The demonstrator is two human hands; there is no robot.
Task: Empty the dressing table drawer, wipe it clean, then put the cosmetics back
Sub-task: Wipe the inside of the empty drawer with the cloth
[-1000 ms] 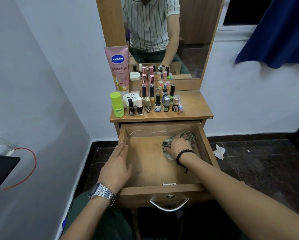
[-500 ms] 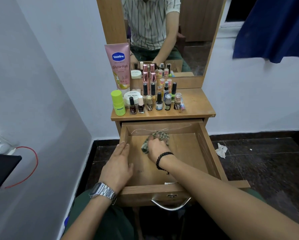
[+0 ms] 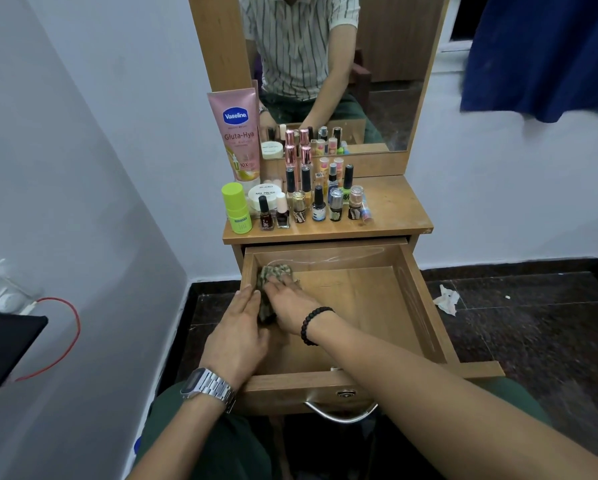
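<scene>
The wooden drawer (image 3: 418, 299) is pulled out and holds only a patterned green cloth (image 3: 268, 278) in its back left corner. My right hand (image 3: 292, 306), with a black bead bracelet, presses flat on the cloth. My left hand (image 3: 237, 336), with a metal watch, rests fingers apart on the drawer's left wall, touching the cloth's edge. On the tabletop (image 3: 394, 209) stand the cosmetics: a pink Vaseline tube (image 3: 237, 133), a lime green bottle (image 3: 237, 207), a white nail polish jar (image 3: 264, 195) and several small bottles (image 3: 320, 202).
A mirror (image 3: 342, 71) rises behind the table. White wall stands close on the left, with a socket and red cable (image 3: 62, 341). A crumpled tissue (image 3: 446, 299) lies on the dark floor to the right. A blue curtain (image 3: 539, 53) hangs top right.
My right hand has swept the cloth from the drawer's back right across to its back left corner. My left hand has stayed on the left wall.
</scene>
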